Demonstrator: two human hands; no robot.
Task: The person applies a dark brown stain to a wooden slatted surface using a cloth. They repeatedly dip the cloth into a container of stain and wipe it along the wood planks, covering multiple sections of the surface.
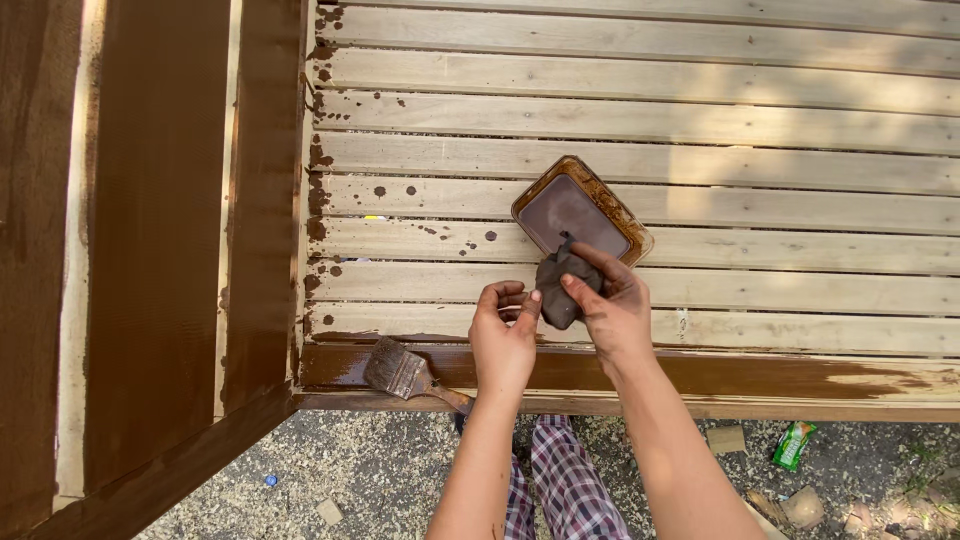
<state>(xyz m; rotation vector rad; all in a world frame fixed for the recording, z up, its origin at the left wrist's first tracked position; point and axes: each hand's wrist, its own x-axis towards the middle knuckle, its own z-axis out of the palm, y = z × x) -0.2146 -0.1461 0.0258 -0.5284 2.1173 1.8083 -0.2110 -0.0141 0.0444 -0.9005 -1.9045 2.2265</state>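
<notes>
We squeeze the stained rag (558, 288) in our right hand (612, 305), left hand (503, 335) pinching beside it, keeping drips over the tray (628, 228) just beyond.

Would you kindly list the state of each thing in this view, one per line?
Rag: stain-soaked, bunched, pinched by both hands.
Left hand: fingertips on the rag.
Right hand: gripping the rag, stain-smeared.
Tray: holds brown stain, resting on the slats.
Brush: lying unheld on the front rail, bristles wet.
Slats: bare, spattered at the left.
Front rail: mostly stained, right end patchy.
</notes>
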